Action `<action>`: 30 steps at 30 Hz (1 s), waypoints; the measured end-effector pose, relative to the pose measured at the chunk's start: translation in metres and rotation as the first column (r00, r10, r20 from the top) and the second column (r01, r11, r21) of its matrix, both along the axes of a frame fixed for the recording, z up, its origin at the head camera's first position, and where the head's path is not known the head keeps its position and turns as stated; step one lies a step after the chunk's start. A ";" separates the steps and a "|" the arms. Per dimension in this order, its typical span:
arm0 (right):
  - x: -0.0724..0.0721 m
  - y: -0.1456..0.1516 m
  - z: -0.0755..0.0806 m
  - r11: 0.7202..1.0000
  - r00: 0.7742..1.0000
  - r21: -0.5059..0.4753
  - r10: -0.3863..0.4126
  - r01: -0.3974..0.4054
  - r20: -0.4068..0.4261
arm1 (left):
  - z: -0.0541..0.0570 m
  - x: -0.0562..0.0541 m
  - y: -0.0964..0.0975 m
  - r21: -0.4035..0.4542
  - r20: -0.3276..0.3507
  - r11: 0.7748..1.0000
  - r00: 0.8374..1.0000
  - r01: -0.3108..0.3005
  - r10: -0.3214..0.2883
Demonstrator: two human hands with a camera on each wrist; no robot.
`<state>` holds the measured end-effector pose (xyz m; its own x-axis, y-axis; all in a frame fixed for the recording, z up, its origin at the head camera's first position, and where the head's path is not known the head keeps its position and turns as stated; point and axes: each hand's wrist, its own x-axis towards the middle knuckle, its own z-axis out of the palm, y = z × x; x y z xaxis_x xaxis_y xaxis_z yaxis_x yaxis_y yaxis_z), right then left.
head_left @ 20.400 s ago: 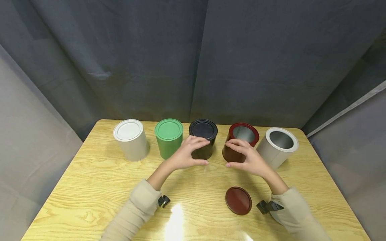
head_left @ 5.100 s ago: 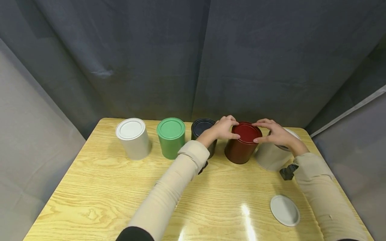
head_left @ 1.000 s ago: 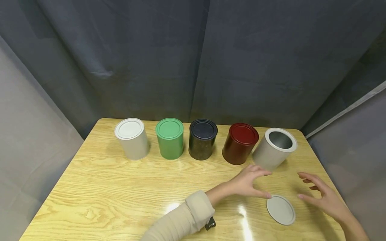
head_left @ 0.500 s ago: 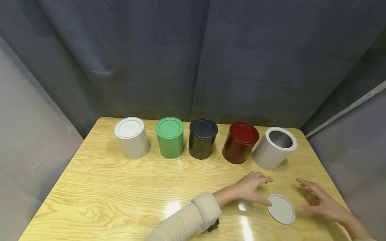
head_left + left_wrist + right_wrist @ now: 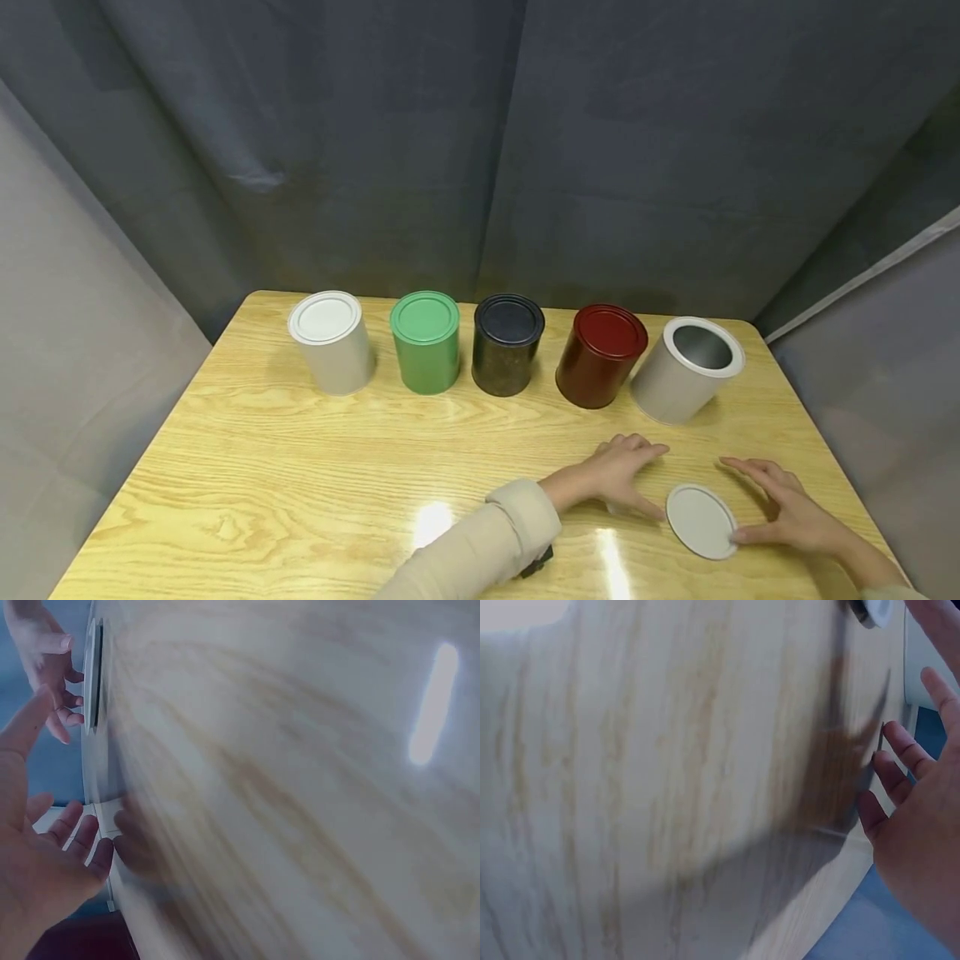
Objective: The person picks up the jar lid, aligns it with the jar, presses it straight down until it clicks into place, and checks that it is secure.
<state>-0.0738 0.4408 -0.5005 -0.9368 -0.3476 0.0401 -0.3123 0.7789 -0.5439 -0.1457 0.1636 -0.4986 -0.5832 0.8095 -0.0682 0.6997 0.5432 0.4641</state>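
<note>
A pale grey round lid lies flat on the table's right front. My left hand is just left of it, thumb and fingers spread apart, thumb tip close to the lid's edge. On the other side my right hand has its thumb at the lid's right edge and its fingers stretched out behind. In the left wrist view the lid appears edge-on before the right hand. Behind the hands stands an uncovered pale grey can with a white rim and a shiny inside.
Left of the uncovered can stand a dark red can, a black can, a green can and a white can, all lidded. They line the back of the wooden table. Dark curtains hang behind.
Since the oldest frame, the dark red lid has gone from the table onto its can. Both hands left that can, then came down around the grey lid; the right hand moved left to its edge.
</note>
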 end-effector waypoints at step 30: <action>0.002 0.000 -0.008 0.983 0.981 0.171 0.099 -0.070 -0.170 | -0.004 0.013 0.017 -0.262 -0.175 0.963 0.984 -0.061 0.015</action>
